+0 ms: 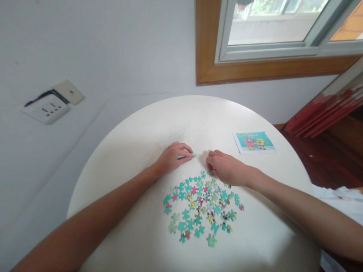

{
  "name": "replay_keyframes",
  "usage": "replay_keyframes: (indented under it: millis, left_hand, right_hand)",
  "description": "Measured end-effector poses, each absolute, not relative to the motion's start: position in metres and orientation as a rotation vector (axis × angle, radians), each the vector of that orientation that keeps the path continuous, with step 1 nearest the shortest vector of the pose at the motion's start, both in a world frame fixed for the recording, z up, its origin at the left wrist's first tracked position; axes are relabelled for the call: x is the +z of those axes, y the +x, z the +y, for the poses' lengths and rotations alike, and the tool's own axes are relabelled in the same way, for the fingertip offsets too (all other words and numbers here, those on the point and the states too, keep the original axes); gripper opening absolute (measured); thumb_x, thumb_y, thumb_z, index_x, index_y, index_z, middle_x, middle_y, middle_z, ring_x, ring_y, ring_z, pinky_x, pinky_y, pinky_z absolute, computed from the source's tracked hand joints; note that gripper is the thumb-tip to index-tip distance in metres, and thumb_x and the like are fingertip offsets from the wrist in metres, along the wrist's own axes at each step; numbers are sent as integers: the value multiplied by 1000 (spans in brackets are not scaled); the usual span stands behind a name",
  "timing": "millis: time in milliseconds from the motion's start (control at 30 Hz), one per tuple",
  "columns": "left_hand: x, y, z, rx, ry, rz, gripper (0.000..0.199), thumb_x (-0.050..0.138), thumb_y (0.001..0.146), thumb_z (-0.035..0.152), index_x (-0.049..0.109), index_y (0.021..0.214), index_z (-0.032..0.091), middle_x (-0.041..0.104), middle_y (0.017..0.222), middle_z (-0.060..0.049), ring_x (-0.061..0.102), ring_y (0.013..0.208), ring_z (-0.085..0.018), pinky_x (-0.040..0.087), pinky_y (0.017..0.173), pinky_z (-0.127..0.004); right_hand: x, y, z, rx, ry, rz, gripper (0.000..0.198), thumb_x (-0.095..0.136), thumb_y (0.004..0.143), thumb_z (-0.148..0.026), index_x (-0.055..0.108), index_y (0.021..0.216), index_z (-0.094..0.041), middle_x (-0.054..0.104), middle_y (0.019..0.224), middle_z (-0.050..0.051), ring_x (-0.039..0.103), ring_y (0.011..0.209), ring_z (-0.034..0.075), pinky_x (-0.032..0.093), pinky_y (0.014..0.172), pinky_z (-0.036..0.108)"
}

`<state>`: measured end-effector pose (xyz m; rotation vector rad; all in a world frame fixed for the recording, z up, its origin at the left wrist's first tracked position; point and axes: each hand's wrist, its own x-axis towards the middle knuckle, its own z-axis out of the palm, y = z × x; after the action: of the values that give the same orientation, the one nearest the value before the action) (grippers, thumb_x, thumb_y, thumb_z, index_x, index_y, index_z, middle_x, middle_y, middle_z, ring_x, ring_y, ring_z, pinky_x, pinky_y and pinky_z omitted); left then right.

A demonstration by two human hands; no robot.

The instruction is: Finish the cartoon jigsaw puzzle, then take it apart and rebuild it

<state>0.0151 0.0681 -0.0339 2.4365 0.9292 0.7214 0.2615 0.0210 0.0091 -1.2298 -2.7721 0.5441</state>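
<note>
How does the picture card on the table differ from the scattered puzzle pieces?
Shape: the picture card is one whole rectangle, while the puzzle pieces are many separate, knobbed shapes.
Size: the card is much bigger than any single one of the pieces.
Place: the card lies farther off, to the right; most pieces are spread nearer the viewer.
Shared: both lie on the white table and show turquoise, pink and yellow.

A round white table (204, 121) carries a loose spread of mostly turquoise jigsaw pieces (217, 209); farther back, toward the right edge, lies a SpongeBob picture card (253, 142).
</note>
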Motion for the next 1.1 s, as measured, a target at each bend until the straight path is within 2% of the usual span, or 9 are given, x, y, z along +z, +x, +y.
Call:
replay_keyframes:
  millis: [300,667,767,933,1100]
  left_hand:
    - [-35,14,68,733,2427,935,16,64,90,31,78,94,27,72,101,-5,62,93,-19,47,89,-36]
    - [-36,15,68,730,2428,935,16,64,90,31,78,94,26,72,101,-5,63,94,-19,47,90,-37]
    - [-36,14,68,730,2430,939,16,64,90,31,78,95,26,72,102,-5,63,94,-19,47,89,-36]
    - [-36,15,69,727,2436,929,14,65,89,28,78,95,27,72,102,-4,63,94,-19,46,89,-36]
    - [-35,15,70,727,2445,907,13,66,88,26,78,94,26,72,101,-4,63,91,-18,46,88,-35]
  right_hand:
    - [10,261,22,605,-1177,-2810,12,62,79,-10,63,89,-17,67,88,9,58,81,20,39,71,30]
    - [7,262,23,585,-1098,-2811,10,64,77,-10,62,82,-17,64,89,10,55,85,21,40,78,31]
    - [9,262,22,620,-1086,-2808,11,62,77,-8,59,81,-18,63,86,9,55,82,20,39,74,30]
    - [14,269,29,722,-1143,-2688,14,54,79,-7,58,84,-20,63,77,4,51,66,14,35,60,28]
    - [17,277,43,839,-1104,-2502,25,47,80,-4,66,86,-19,67,84,4,55,71,13,40,66,27]
